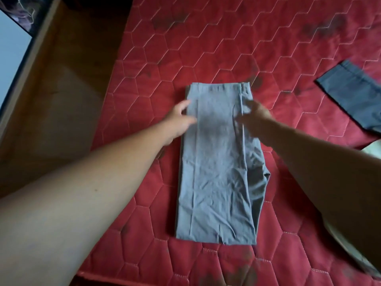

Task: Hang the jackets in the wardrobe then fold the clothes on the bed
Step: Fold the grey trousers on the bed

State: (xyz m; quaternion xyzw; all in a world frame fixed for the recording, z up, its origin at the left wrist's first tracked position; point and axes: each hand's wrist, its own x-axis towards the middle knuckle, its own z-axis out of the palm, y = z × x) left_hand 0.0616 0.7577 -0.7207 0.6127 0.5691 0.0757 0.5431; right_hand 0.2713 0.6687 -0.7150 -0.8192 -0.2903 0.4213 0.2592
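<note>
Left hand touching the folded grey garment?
Touching. Head view: fingers of the left hand lie on the left edge of the grey garment.

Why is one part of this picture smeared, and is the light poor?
Head view: the right grip is motion-blurred, the left grip sharper; light is dim and soft, no glare, a shadow on the trousers; the mattress stitching reads clear.

A red quilted bed (185,48) lies bare beyond and on both sides of the folded grey trousers (216,162) at its middle, leaving open room to reach there. Toward the right edge a dark blue garment (354,93) and, nearer, a pale cloth (373,150) take up space. Past the bed's left edge is a brown wooden surface (61,100).
</note>
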